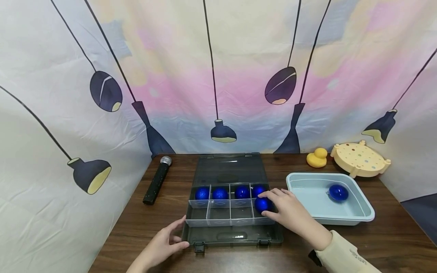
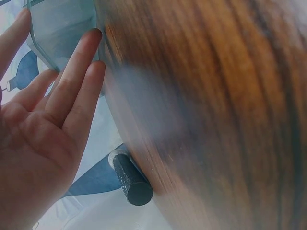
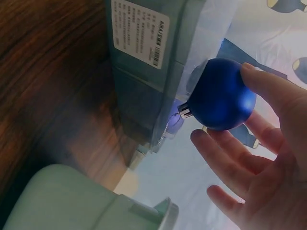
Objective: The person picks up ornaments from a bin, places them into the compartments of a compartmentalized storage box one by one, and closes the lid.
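Pinching a blue ball by its sides, right hand leaves the cap clear; left hand, fingers extended, presumably steadies the box.

Support surface: brown wood-grain table. The following 5 items rest directly on it — black microphone, lying at left; open compartment case, centre; light-blue basin, right of the case; yellow duck, behind the basin; pale-yellow spotted object, right of the duck.
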Motion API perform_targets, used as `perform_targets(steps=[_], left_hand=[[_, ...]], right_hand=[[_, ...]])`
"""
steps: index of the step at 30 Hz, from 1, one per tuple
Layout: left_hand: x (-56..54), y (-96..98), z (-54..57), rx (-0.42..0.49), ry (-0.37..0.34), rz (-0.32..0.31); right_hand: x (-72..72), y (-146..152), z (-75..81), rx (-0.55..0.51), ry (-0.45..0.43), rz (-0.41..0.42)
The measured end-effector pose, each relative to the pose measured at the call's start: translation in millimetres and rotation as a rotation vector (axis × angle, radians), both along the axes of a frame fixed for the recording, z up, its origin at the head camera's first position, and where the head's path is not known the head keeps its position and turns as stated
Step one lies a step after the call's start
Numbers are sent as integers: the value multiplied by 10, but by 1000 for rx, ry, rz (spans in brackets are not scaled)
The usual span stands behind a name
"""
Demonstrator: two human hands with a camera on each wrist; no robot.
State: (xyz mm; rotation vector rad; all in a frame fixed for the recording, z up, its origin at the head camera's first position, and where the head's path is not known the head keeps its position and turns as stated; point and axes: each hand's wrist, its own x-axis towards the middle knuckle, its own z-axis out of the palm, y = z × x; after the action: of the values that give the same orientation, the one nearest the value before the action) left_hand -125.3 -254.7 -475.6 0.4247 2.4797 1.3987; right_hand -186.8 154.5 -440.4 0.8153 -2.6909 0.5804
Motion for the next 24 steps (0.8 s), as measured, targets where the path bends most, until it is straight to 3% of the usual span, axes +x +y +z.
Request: perform_targets(steps=[5,14,24], left_hand=[[1,-2,-3,1,0,0],[2,6,-11,7,-1,8],[-2,-1,-12,8,-5,6]], right_hand=[[6,-29,-48,-39,-79,11],[-8,-48,-124,-23,-82,7],[-31,-74,-168,-3,-143,5]])
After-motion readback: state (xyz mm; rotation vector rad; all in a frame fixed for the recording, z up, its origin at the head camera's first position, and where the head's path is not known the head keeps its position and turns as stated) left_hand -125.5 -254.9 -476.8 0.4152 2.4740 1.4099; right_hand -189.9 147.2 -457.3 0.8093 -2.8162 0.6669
